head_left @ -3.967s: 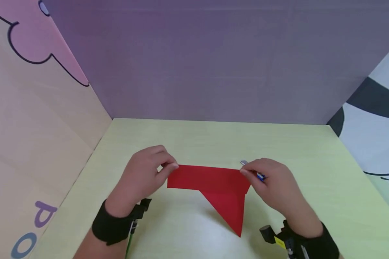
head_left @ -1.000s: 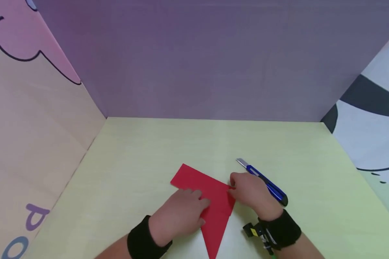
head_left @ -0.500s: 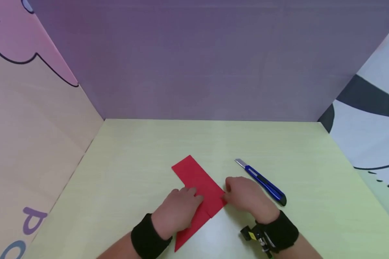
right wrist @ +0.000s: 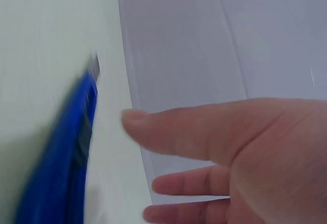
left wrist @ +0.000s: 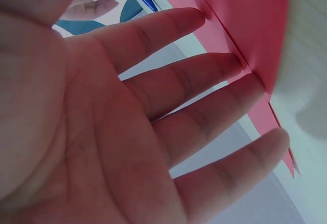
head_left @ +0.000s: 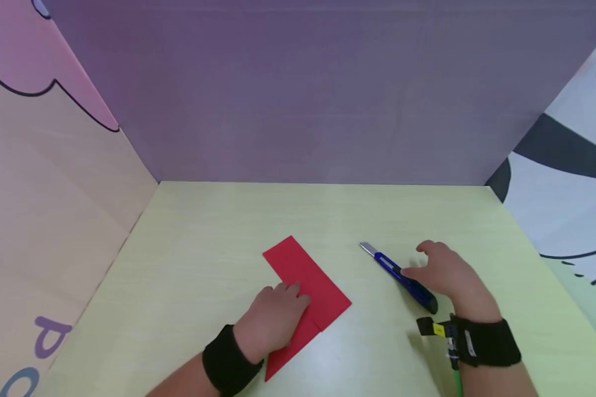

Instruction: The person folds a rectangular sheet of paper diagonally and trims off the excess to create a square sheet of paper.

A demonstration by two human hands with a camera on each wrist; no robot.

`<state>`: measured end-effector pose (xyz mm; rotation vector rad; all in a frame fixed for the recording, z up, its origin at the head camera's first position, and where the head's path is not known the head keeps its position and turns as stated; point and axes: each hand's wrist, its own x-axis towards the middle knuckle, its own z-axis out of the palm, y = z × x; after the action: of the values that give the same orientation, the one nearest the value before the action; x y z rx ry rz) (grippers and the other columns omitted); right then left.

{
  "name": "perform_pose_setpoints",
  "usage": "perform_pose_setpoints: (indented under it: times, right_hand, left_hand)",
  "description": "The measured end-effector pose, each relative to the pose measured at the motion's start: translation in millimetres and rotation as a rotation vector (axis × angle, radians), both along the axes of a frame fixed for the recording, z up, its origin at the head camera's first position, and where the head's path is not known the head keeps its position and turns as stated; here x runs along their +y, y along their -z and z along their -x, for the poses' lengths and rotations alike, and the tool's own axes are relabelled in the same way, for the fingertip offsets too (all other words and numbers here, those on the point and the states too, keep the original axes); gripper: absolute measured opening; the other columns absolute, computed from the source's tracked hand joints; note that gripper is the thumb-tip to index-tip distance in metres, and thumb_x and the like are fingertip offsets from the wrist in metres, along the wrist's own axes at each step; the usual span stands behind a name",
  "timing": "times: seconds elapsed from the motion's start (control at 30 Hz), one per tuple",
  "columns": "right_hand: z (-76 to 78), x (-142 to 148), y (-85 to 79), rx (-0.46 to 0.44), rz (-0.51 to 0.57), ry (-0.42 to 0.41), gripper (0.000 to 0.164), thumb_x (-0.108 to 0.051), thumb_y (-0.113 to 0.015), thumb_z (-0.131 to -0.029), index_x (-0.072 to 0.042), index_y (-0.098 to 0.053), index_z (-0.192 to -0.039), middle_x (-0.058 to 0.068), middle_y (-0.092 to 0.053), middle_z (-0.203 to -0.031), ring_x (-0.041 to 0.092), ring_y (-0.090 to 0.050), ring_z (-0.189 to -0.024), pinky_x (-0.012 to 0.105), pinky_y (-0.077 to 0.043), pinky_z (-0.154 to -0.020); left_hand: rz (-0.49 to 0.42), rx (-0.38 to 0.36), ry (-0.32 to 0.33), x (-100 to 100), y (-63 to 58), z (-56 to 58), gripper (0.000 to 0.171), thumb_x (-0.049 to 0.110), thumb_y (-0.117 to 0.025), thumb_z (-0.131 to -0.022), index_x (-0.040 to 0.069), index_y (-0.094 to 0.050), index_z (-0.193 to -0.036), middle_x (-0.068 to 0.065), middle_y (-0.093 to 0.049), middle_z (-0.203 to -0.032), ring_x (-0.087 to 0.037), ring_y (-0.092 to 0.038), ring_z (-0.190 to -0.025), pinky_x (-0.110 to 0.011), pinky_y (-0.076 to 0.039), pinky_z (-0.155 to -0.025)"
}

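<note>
Folded red paper (head_left: pixel 318 286) lies slantwise on the table, its pointed end toward me. My left hand (head_left: pixel 273 317) rests on its left part; in the left wrist view the straight fingertips (left wrist: pixel 253 86) touch the paper near a fold line. To the right lies a blue utility knife (head_left: pixel 402 279), blade out and pointing to the far left. My right hand (head_left: pixel 447 278) hovers over the handle with thumb and fingers spread. In the right wrist view a gap shows between the thumb (right wrist: pixel 168 129) and the knife (right wrist: pixel 66 152).
The pale table (head_left: pixel 218 220) meets a purple wall (head_left: pixel 308 99) at the back. Printed panels stand at the left (head_left: pixel 44 193) and right (head_left: pixel 566 204). Both wrists wear black bands, the right one (head_left: pixel 487 342) with a small camera and green cable.
The paper has gone from being held up by both hands to lying turned on the table. My right hand, which held the knife earlier, has just left the paper and moved right over the knife.
</note>
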<state>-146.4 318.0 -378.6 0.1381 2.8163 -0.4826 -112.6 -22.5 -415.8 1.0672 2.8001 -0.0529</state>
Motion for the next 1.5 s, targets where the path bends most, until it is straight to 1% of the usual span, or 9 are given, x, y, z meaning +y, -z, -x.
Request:
perform_pose_setpoints:
  times: [0.07,0.13,0.27,0.4,0.67,0.9,1.17,1.33,1.5]
  right_hand:
    - [1.2,9,0.4,-0.041,0.008,0.015,0.082,-0.049,-0.072,-0.082,0.01,-0.045,-0.131,0.033,-0.049,-0.126,0.045,-0.051,-0.109,0.059,-0.045,-0.087]
    - [2.6,13,1.8,-0.08,0.01,0.021,0.082,-0.049,-0.074,-0.079,0.011,-0.047,-0.127,0.03,-0.054,-0.12,0.041,-0.054,-0.102,0.055,-0.047,-0.082]
    - [4.6,12,7.7,-0.129,0.012,0.017,0.074,-0.048,-0.078,-0.076,0.007,-0.054,-0.119,0.02,-0.06,-0.106,0.031,-0.056,-0.088,0.048,-0.048,-0.075]
    - [5.1,11,15.1,-0.158,0.014,0.018,0.067,-0.047,-0.08,-0.074,0.002,-0.057,-0.113,0.011,-0.061,-0.095,0.026,-0.055,-0.082,0.045,-0.047,-0.073]
    - [4.9,9,23.4,-0.158,0.042,0.019,0.053,-0.037,-0.079,-0.077,-0.001,-0.059,-0.11,0.009,-0.061,-0.092,0.025,-0.055,-0.079,0.042,-0.047,-0.07]
    - [5.2,6,25.1,-0.155,0.037,0.017,0.041,-0.028,-0.076,-0.079,-0.003,-0.06,-0.106,0.008,-0.059,-0.09,0.024,-0.054,-0.076,0.037,-0.046,-0.066]
    - [4.4,4,24.6,-0.121,0.038,-0.017,0.029,-0.024,-0.068,-0.082,-0.003,-0.057,-0.099,0.008,-0.056,-0.083,0.023,-0.052,-0.071,0.035,-0.041,-0.059]
    - [3.9,1,23.6,-0.136,0.066,-0.02,0.025,-0.019,-0.062,-0.084,-0.004,-0.054,-0.101,0.007,-0.056,-0.079,0.023,-0.05,-0.068,0.034,-0.038,-0.058]
    - [4.9,-4,22.2,-0.167,0.123,-0.029,0.031,-0.012,-0.058,-0.084,-0.004,-0.051,-0.113,0.006,-0.059,-0.072,0.022,-0.053,-0.064,0.034,-0.038,-0.059]
  left_hand:
    - [-0.008,-0.003,-0.003,-1,0.6,0.3,0.068,0.032,-0.094,-0.055,0.018,-0.063,-0.115,-0.001,-0.057,-0.102,-0.017,-0.055,-0.089,-0.031,-0.05,-0.067]
    - [-0.01,-0.007,-0.008,-1,0.5,0.0,0.071,0.032,-0.094,-0.054,0.018,-0.063,-0.116,-0.002,-0.058,-0.106,-0.018,-0.056,-0.092,-0.032,-0.051,-0.068]
    - [-0.008,-0.022,-0.016,-1,-1.2,-0.5,0.074,0.032,-0.094,-0.054,0.018,-0.062,-0.12,-0.003,-0.059,-0.114,-0.02,-0.057,-0.099,-0.034,-0.053,-0.072]
    - [-0.005,-0.036,-0.013,-1,-2.7,0.3,0.073,0.032,-0.094,-0.055,0.017,-0.062,-0.119,-0.003,-0.059,-0.114,-0.02,-0.056,-0.099,-0.034,-0.053,-0.072]
    - [0.009,-0.039,-0.003,2,0.2,2.0,0.072,0.033,-0.094,-0.055,0.017,-0.062,-0.118,-0.003,-0.058,-0.11,-0.019,-0.055,-0.096,-0.033,-0.052,-0.071]
    - [0.012,-0.057,-0.013,3,1.4,3.4,0.075,0.033,-0.094,-0.054,0.018,-0.061,-0.12,-0.003,-0.058,-0.115,-0.02,-0.055,-0.1,-0.035,-0.052,-0.073]
    - [0.018,-0.04,-0.005,3,1.6,2.9,0.067,0.033,-0.092,-0.058,0.018,-0.062,-0.116,-0.002,-0.057,-0.107,-0.018,-0.054,-0.093,-0.033,-0.05,-0.068]
    - [0.018,-0.033,0.0,3,1.5,3.1,0.065,0.034,-0.091,-0.06,0.018,-0.062,-0.116,-0.002,-0.057,-0.105,-0.018,-0.054,-0.092,-0.033,-0.05,-0.068]
    - [0.016,-0.05,-0.008,3,1.0,3.3,0.066,0.034,-0.091,-0.06,0.018,-0.062,-0.117,-0.002,-0.057,-0.107,-0.017,-0.053,-0.093,-0.032,-0.051,-0.068]
